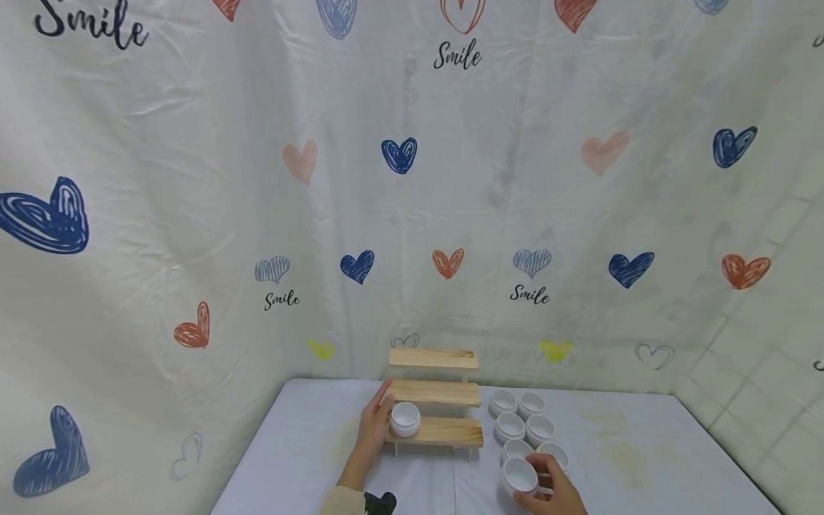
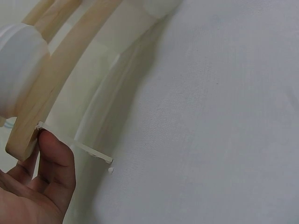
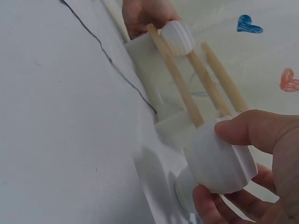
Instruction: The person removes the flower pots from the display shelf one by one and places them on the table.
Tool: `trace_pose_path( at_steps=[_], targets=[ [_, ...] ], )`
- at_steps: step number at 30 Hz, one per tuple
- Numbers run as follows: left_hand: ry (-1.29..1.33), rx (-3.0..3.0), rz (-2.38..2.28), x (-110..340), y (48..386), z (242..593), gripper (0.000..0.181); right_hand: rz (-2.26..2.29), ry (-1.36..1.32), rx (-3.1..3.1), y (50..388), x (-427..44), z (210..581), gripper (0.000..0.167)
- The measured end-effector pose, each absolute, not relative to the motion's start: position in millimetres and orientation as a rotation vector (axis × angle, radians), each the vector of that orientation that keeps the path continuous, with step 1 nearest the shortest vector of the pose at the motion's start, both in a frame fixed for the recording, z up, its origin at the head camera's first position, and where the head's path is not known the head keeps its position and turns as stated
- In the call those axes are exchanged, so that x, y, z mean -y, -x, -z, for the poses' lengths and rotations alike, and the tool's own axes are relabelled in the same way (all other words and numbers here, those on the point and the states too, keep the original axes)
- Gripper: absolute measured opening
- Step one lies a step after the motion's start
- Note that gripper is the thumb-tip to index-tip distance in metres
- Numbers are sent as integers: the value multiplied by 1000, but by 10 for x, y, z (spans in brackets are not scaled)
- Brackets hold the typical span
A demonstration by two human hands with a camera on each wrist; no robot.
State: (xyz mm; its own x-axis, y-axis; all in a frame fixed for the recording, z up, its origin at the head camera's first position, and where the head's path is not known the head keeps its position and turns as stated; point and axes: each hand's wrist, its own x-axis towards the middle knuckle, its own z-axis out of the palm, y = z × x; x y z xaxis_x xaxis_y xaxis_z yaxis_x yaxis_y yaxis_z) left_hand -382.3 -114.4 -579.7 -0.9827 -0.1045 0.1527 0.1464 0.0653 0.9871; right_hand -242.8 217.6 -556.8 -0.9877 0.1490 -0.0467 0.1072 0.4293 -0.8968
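Note:
A three-step rack has pale wooden shelves (image 1: 444,431) on clear supports. One white cup (image 1: 405,420) stands at the left end of its lowest shelf. My left hand (image 1: 373,425) holds the rack's left side; in the left wrist view its curled fingers (image 2: 58,161) meet the shelf's end and clear support (image 2: 77,143). My right hand (image 1: 552,490) grips another white cup (image 1: 519,476), thumb on one side and fingers on the other. This ridged cup (image 3: 219,156) appears close to the right wrist camera, partly covering another cup (image 3: 185,190).
Several white cups (image 1: 509,427) stand in two columns right of the rack, on a white-covered table (image 1: 618,443). Behind the table hangs a pale cloth (image 1: 463,207) printed with hearts and lettering.

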Motion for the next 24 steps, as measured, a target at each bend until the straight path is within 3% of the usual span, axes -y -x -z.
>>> trace_pose_path(
  at_steps=[24],
  targets=[
    [33, 2152, 2045, 1150, 3810, 5787, 57, -1598, 228, 2676, 2433, -2354, 5766, 73]
  ],
)
